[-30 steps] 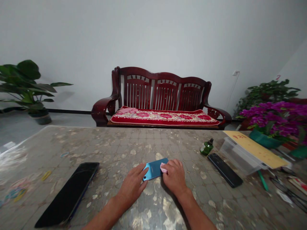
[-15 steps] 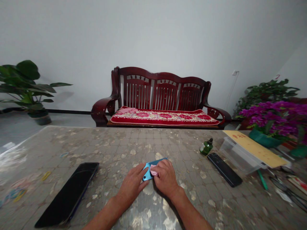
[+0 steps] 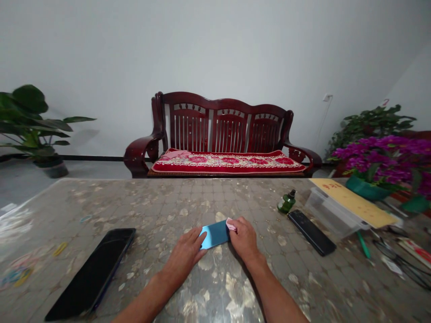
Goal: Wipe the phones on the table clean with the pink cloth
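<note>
A blue phone (image 3: 215,234) lies with its back facing up on the patterned tabletop (image 3: 161,287). My left hand (image 3: 186,249) grips its left end, thumb at the near edge and fingers over the camera end. At the phone's right end, my right hand (image 3: 245,240) pinches a small pink cloth (image 3: 230,224), which touches the end edge. Most of the cloth is hidden in my fingers.
A large black-screened device (image 3: 94,271) lies left, near rubber bands (image 3: 60,249). To the right are a green bottle (image 3: 287,202), a black phone (image 3: 311,232), a clear plastic box (image 3: 326,215) and purple flowers (image 3: 387,161). Beyond the table stands a wooden bench (image 3: 229,128).
My right hand has slid the cloth rightward along the phone's back, from near the camera end to the far right end. My left hand keeps its hold. The view has shifted slightly.
</note>
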`<state>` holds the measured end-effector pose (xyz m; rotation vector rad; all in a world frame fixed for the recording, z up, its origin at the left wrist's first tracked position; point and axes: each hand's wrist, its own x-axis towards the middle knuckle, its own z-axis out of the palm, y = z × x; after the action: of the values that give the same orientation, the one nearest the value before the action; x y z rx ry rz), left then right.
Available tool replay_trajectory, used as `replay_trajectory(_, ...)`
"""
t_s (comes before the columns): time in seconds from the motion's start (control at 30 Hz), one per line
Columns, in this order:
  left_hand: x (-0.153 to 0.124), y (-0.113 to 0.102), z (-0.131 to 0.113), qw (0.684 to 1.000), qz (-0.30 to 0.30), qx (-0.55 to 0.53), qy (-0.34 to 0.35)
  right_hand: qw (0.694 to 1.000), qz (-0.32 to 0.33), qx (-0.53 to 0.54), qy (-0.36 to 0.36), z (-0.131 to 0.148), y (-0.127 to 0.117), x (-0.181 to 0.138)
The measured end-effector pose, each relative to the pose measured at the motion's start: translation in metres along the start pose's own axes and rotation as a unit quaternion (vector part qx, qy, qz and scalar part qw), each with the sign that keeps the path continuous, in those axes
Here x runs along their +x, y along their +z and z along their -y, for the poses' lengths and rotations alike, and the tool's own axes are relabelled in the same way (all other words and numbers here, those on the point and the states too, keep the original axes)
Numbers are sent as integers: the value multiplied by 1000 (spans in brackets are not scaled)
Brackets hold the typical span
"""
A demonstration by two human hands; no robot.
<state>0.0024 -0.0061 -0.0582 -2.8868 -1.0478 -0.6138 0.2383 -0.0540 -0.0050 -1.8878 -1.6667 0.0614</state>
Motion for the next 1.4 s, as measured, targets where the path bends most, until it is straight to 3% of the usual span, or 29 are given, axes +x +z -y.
replay_trajectory(0.4, 8, -8, -7, 1000, 15, 21, 1, 988, -43, 145, 38, -7, 10, 0)
replay_trajectory(0.8, 29, -37, -1, 998, 45, -46, 3, 895, -86, 418, 128, -15, 21, 19)
replay_trajectory(0.97, 34, -37, 2, 997, 47, -60, -32, 892, -93, 417, 148, -12, 15, 22)
replay_trajectory(1.17, 36, -23, 2, 995, -23, -94, -36, 895, -111, 399, 164, -15, 11, 24)
replay_trajectory(1.4, 36, -18, 6, 993, -51, -105, -34, 922, -121, 344, 134, -13, 10, 26)
